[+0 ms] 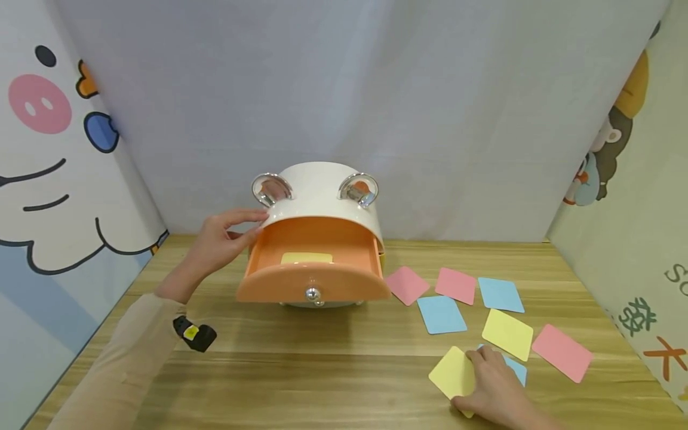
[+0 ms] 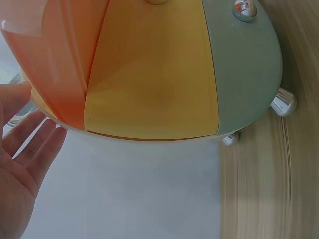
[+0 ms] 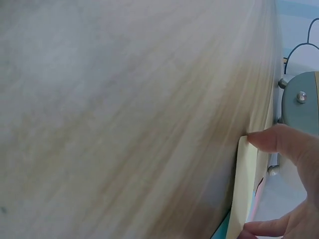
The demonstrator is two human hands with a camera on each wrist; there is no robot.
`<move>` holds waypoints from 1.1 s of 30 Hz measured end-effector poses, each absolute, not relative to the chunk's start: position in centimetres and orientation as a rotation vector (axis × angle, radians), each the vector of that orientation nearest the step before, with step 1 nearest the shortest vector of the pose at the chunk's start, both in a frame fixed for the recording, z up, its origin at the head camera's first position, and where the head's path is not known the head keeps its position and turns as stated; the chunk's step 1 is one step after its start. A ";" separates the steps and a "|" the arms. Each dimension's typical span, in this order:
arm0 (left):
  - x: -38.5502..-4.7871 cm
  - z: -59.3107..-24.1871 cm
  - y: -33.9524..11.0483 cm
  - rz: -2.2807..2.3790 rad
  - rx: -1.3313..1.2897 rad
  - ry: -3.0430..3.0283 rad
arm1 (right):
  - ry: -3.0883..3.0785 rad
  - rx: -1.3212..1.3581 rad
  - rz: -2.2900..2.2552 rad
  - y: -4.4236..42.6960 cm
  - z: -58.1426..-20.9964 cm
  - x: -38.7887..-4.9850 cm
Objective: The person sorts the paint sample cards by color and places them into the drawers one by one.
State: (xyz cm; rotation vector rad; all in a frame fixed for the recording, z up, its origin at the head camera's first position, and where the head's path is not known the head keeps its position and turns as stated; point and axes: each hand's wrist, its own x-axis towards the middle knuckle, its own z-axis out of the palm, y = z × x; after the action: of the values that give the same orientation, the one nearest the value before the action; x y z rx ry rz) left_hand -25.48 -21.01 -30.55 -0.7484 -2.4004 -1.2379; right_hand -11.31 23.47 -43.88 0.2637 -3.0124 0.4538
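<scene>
A small white drawer cabinet (image 1: 322, 179) with two shiny ear shapes stands on the table, its orange top drawer (image 1: 279, 285) pulled out. Inside that drawer lies a yellow card (image 1: 306, 258). My left hand (image 1: 223, 242) touches the cabinet's upper left side, its fingers fairly straight, holding nothing. Below the orange drawer, the left wrist view shows a closed yellow drawer (image 2: 154, 79) and a green drawer (image 2: 246, 69). At the front right, my right hand (image 1: 497, 388) pinches another yellow card (image 1: 451, 373) by its edges, between thumb and fingers. Under that hand a blue card (image 1: 517, 370) is partly hidden.
To the right of the cabinet lie pink cards (image 1: 457, 285), blue cards (image 1: 442, 315) and a further yellow card (image 1: 507, 334). Printed panels stand at both sides, and a pale cloth (image 1: 457, 119) hangs behind the table (image 1: 322, 382).
</scene>
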 end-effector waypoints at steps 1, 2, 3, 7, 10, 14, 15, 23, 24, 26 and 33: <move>-25.5 -30.5 -21.0 -1.241 -0.744 -2.402 | -2.999 0.269 0.459 23.4 -43.8 -11.3; -25.4 -30.5 -21.0 -1.241 -0.742 -2.404 | -2.989 0.276 0.465 23.4 -43.9 -11.4; -25.4 -30.5 -21.0 -1.240 -0.742 -2.406 | -2.983 0.279 0.477 23.5 -43.8 -11.4; -25.4 -30.4 -21.0 -1.230 -0.734 -2.412 | -3.001 0.295 0.584 23.8 -43.7 -11.8; -25.3 -30.4 -21.0 -1.231 -0.733 -2.415 | -3.025 0.328 0.743 24.4 -43.4 -12.3; -25.4 -30.3 -21.0 -1.231 -0.730 -2.413 | -3.043 0.455 1.022 25.8 -42.8 -13.4; -25.4 -30.3 -21.0 -1.232 -0.731 -2.410 | -3.053 0.485 1.116 26.1 -42.6 -13.7; -25.4 -30.3 -21.0 -1.263 -0.751 -2.397 | -3.138 0.512 1.715 28.0 -41.2 -16.1; -25.4 -30.4 -21.0 -1.268 -0.755 -2.395 | -3.144 0.505 1.747 28.2 -40.9 -16.3; -25.5 -30.4 -21.0 -1.271 -0.754 -2.397 | -3.134 0.504 1.784 28.3 -39.7 -17.0; -25.4 -30.3 -20.9 -1.260 -0.748 -2.405 | -3.099 0.529 1.758 28.4 -33.3 -19.9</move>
State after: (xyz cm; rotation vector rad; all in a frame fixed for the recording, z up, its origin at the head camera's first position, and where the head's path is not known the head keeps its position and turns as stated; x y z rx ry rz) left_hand -25.40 -20.92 -30.28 -0.7484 -2.4054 -1.2604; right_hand -19.92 28.36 -33.33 0.5288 -3.0987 1.7582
